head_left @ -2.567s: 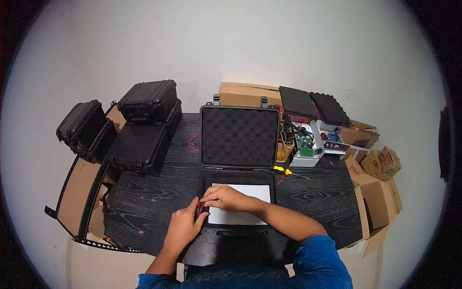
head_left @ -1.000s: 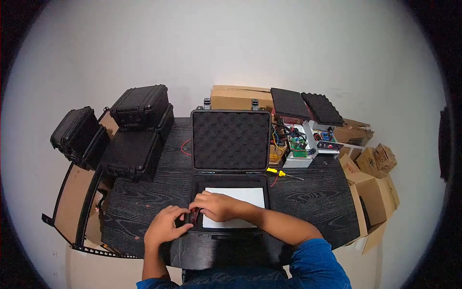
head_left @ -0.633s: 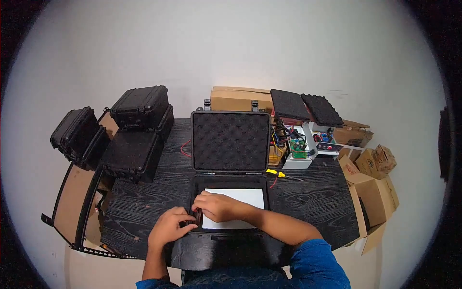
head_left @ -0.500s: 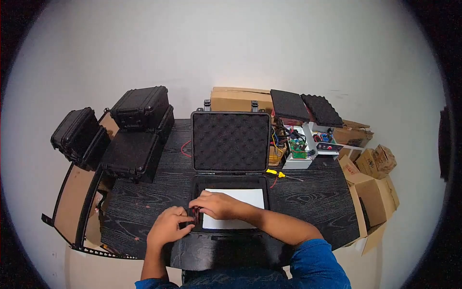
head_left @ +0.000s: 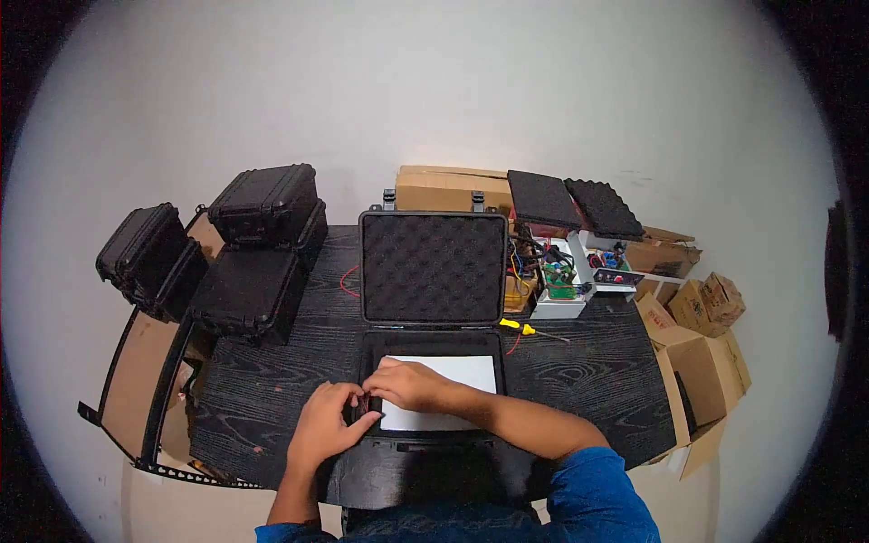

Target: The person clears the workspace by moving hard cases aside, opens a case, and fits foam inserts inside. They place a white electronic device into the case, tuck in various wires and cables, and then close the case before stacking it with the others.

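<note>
An open black case (head_left: 434, 437) lies on the dark table, its foam-lined lid (head_left: 434, 268) standing upright behind it. Inside, a white panel or box (head_left: 453, 371) fills most of the foam. My right hand (head_left: 405, 384) reaches across the white panel to its left edge, fingers pinched on a small dark and reddish item, perhaps leads. At the case's left rim is my left hand (head_left: 327, 421), its thumb and fingers apart around the same narrow gap. What the fingertips touch there is largely hidden.
Black cases (head_left: 262, 204) are stacked at the left. Behind on the right stand white housings (head_left: 559, 308) with circuit boards and wires. A yellow screwdriver (head_left: 529, 330) lies right of the case. Cardboard boxes (head_left: 701, 362) are at the far right.
My left hand has shifted slightly right and up, closer to my right fingertips. My right hand stays nearly in place, and less of the small dark and red item shows.
</note>
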Motion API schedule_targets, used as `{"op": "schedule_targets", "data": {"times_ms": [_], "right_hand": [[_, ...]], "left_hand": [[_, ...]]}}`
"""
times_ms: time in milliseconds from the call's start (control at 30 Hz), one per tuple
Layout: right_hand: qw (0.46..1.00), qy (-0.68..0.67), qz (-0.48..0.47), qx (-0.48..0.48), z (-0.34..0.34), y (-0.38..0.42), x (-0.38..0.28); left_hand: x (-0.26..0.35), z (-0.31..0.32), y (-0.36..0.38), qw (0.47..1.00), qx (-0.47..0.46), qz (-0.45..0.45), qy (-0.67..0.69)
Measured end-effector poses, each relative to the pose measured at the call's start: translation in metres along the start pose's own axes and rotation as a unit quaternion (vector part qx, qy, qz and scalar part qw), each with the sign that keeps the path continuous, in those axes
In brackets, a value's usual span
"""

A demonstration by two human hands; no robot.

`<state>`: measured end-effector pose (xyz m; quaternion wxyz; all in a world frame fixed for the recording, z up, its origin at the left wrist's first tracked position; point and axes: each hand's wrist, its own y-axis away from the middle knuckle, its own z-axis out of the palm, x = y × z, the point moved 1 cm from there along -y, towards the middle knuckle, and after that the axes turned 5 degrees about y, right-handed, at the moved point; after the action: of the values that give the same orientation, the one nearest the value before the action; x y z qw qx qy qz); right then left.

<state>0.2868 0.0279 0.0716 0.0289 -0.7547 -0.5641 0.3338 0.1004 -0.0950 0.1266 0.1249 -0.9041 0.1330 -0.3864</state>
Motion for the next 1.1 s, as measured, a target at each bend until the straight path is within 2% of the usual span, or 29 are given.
{"op": "schedule_targets", "data": {"times_ms": [67,133,267,367,400,500,600,667,800,900,1100], "right_hand": [[0.999,0.019,-0.032,0.005,0.001,-0.001,0.001],[0.999,0.018,-0.016,-0.022,-0.002,-0.001,0.001],[0.999,-0.005,-0.01,-0.043,-0.014,0.0,-0.004],[0.999,-0.026,-0.007,-0.033,-0.033,0.003,-0.003],[0.999,-0.015,0.019,-0.023,-0.043,0.004,-0.004],[0.996,-0.004,0.065,0.056,-0.069,0.013,0.001],[0.986,0.004,0.109,0.127,-0.096,0.025,-0.004],[0.976,-0.004,0.136,0.168,-0.106,0.033,-0.003],[0.975,0.009,0.177,0.137,-0.12,0.052,0.008],[0.97,-0.001,0.194,0.144,-0.132,0.061,0.009],[0.968,0.009,0.201,0.151,-0.142,0.068,0.005]], "left_hand": [[0.0,0.004,-0.001,1.0,0.004,0.009,-0.03],[0.001,0.007,-0.002,0.996,0.001,0.017,-0.086],[0.01,0.025,-0.005,0.985,-0.016,-0.045,-0.167],[0.023,0.032,-0.013,0.971,-0.007,-0.053,-0.234],[0.022,0.037,-0.014,0.97,0.013,-0.049,-0.239],[0.008,0.045,-0.018,0.956,-0.003,-0.045,-0.291],[0.008,0.041,-0.023,0.952,-0.055,-0.087,-0.287],[0.003,0.044,-0.026,0.951,-0.079,-0.079,-0.288],[0.007,0.045,-0.026,0.947,-0.091,-0.041,-0.306],[0.0,0.053,-0.022,0.946,-0.026,-0.008,-0.322],[0.004,0.037,-0.012,0.946,-0.079,-0.011,-0.314]]}}
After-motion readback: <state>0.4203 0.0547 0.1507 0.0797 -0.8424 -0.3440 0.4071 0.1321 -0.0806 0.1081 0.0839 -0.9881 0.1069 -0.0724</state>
